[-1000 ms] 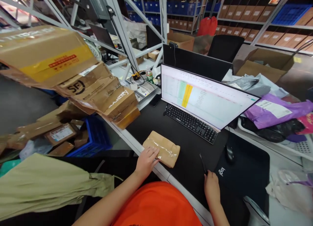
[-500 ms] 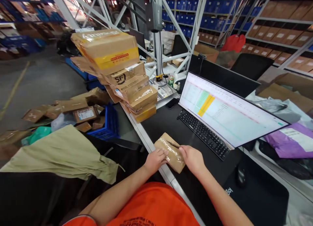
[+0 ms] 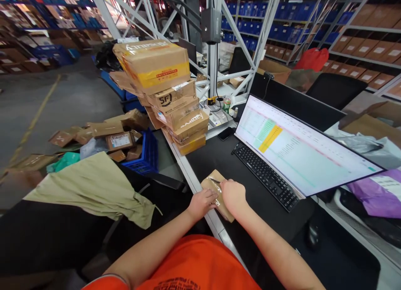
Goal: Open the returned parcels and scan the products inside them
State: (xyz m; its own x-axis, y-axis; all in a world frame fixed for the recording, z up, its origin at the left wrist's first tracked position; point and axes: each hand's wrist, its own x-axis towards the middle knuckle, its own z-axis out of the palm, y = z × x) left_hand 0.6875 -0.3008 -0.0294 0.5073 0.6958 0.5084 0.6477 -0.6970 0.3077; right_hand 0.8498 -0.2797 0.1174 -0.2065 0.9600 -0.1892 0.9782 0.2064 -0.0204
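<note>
A small brown taped parcel (image 3: 214, 182) lies on the black desk mat near the desk's front edge. My left hand (image 3: 203, 202) rests on its near left side, fingers curled against it. My right hand (image 3: 232, 195) is closed on a thin dark pen or blade (image 3: 214, 180) whose tip lies on the parcel's top. Both hands cover most of the parcel.
A keyboard (image 3: 265, 176) and a wide lit monitor (image 3: 300, 149) stand right of the parcel, a mouse (image 3: 312, 235) further right. A leaning stack of cardboard boxes (image 3: 169, 95) sits on the desk's left end. A blue crate (image 3: 143, 154), loose boxes and an olive cloth (image 3: 94, 187) lie left.
My right hand came from beside the mouse pad over to the parcel, bringing the thin dark tool onto its top. The view swung left; the left hand stayed on the parcel.
</note>
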